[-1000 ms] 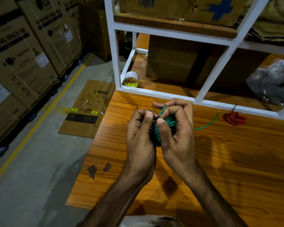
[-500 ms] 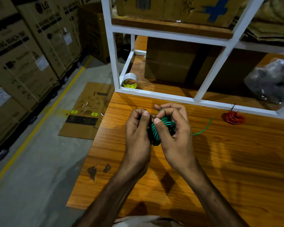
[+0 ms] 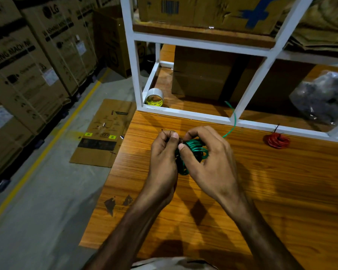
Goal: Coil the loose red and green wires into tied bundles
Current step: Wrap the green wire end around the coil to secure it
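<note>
Loose green tail swung up, green coil [image 3: 196,151] gripped between left hand [image 3: 164,152], right hand [image 3: 209,158]

A single wide-angle view looks forward and steeply down from the person's head, so both forearms enter from the bottom edge and the left hand [image 3: 164,152] and right hand [image 3: 209,162] sit near the centre, close to the lens. The wooden table [image 3: 281,201] fills the lower right, the grey floor [image 3: 37,211] drops away on the left, and the white shelf frame [image 3: 183,112] crosses the top, its lines bowed by the lens. No second view overlaps it.
</note>
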